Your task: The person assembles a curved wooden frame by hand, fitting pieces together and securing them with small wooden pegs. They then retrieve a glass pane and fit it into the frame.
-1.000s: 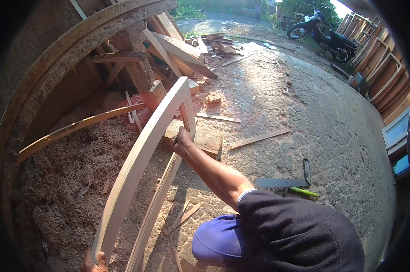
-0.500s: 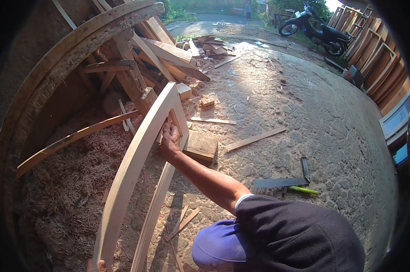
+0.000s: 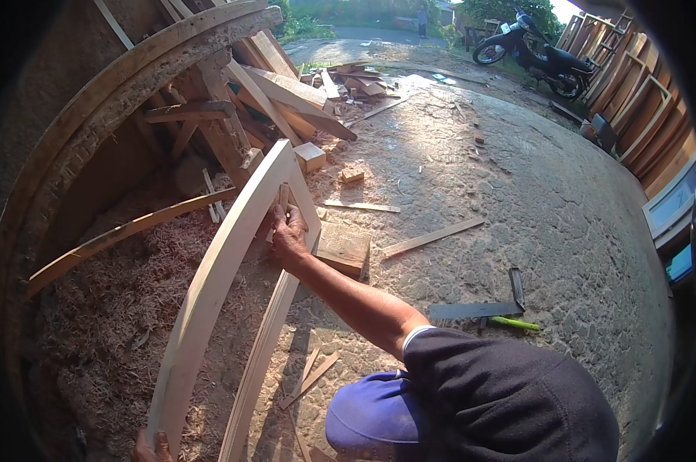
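At the frame's (image 3: 232,231) far corner: right hand (image 3: 290,237), fingers closed on a slim stick (image 3: 285,192).
Near left: left hand (image 3: 162,447), fingers gripping the frame's edge.
Frame: pale smooth wood, left side bowed, spanning between both hands.
Block (image 3: 342,248): squared wood, just right of the frame.
Left ground: curly shavings (image 3: 117,308), heaped.
Right ground: rough cracked concrete (image 3: 471,177); flat metal square (image 3: 463,311).

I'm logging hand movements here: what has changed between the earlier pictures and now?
The right hand has shifted left on the arched wooden frame, toward its curved rail; a short wooden stick now shows at its fingertips. The frame's far tip has moved slightly left. The left hand stays on the frame's near end; the metal square and wood block stay put.
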A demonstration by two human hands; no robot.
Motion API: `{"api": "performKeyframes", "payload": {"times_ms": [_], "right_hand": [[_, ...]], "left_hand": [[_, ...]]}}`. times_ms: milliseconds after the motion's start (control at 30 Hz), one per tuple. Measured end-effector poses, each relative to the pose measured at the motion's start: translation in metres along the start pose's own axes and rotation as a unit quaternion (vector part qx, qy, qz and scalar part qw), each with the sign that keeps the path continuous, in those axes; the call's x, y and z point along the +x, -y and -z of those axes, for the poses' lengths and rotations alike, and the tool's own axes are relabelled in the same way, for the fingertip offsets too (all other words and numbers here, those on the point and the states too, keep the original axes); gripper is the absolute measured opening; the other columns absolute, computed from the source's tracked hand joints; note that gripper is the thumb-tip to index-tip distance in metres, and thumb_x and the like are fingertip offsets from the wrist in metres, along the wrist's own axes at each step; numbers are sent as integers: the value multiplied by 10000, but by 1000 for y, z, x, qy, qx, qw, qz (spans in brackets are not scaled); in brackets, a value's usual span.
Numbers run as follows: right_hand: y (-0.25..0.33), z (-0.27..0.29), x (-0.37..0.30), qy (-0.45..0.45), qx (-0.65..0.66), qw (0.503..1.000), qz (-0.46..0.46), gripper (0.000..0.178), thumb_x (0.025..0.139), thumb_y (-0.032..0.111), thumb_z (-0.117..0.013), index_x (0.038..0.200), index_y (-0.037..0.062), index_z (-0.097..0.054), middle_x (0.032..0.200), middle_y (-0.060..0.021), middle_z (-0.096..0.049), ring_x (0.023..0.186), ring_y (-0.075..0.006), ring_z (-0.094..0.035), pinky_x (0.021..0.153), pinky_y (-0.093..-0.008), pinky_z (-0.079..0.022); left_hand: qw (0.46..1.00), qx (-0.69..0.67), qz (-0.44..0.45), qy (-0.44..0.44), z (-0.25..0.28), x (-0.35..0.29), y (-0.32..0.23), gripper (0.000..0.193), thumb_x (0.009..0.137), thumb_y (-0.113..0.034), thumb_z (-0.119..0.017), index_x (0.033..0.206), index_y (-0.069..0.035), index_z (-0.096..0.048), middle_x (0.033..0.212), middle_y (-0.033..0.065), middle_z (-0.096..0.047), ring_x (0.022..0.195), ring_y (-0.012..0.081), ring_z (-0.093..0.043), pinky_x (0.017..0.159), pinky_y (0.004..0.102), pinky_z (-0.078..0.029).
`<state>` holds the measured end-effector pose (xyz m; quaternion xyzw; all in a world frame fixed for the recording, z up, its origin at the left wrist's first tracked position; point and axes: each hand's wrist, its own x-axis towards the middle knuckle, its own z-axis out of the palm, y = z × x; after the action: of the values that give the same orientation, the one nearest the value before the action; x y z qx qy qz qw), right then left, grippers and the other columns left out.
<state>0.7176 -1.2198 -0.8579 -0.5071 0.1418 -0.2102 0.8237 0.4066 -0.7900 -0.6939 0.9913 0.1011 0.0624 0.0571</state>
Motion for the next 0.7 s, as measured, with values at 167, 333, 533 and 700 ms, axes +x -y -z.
{"api": "performKeyframes", "payload": {"times_ms": [167,333,533,700], "right_hand": [[-5,5,19,19,-31,993,114,410,1068,378,-546,1382,119,-493,900,-25,-565,741,-99,-530,513,-284,-481],[-10,15,12,20,-64,997,46,412,1066,302,-555,1415,100,-473,970,-17,-603,817,-82,-526,647,-269,-490],[-4,4,17,37,7,999,-12,438,1041,283,-592,1399,53,-487,1202,-101,-612,1104,-171,-554,983,-341,-455],[-1,-9,23,17,21,999,-41,407,1051,300,-580,1395,104,-487,874,21,-548,610,-46,-449,472,-246,-419]], "left_hand": [[999,-12,22,32,-2,18,9,727,928,-669,-575,1248,-28,-705,1189,230,-717,1086,423,-682,976,490,-506],[996,-64,51,24,1,23,5,773,932,-666,-576,1265,24,-674,1217,252,-700,1122,413,-672,994,498,-500],[997,-41,-47,-53,-1,38,-2,739,981,-694,-463,975,25,-631,767,247,-625,754,443,-621,711,499,-458],[998,-52,-38,-19,-5,47,6,733,971,-670,-488,963,50,-621,783,266,-625,744,441,-598,718,494,-460]]}}
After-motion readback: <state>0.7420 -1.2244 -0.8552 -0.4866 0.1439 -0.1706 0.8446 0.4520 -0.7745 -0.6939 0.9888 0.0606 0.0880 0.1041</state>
